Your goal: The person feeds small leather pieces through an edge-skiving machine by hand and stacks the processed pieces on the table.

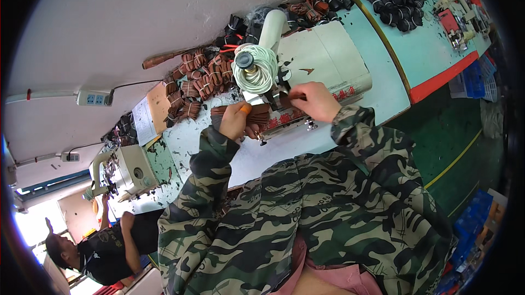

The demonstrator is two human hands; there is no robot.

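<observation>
A cream sewing machine (pixel 328 57) stands on a pale blue table (pixel 383 84), with a spool of whitish cord (pixel 255 69) on top. My left hand (pixel 236 120), an orange cot on its thumb, presses a stack of brown leather strips (pixel 257 113) beside the needle area. My right hand (pixel 314 100) pinches a brown strip at the machine's foot. Both my sleeves are camouflage.
Bundles of brown strips (pixel 194 84) lie behind the machine, with a wooden stick (pixel 164 58). Black bundles (pixel 396 5) sit on a second table at top right, near a red tool (pixel 449 21). Another person (pixel 104 251) works at a second machine (pixel 128 169) at lower left.
</observation>
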